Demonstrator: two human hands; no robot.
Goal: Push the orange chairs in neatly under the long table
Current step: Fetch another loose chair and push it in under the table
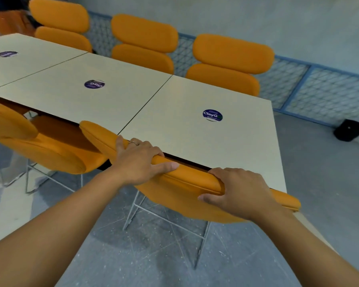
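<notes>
Over the grey floor, a three-panel table runs beside a blue mesh fence. Three far chairs sit tucked in. At its edge stands the near chair, with the fingers of the left hand and right hand curled round its backrest.

The long table hid the seat of the held chair; small print on the table's stickers was unreadable.
</notes>
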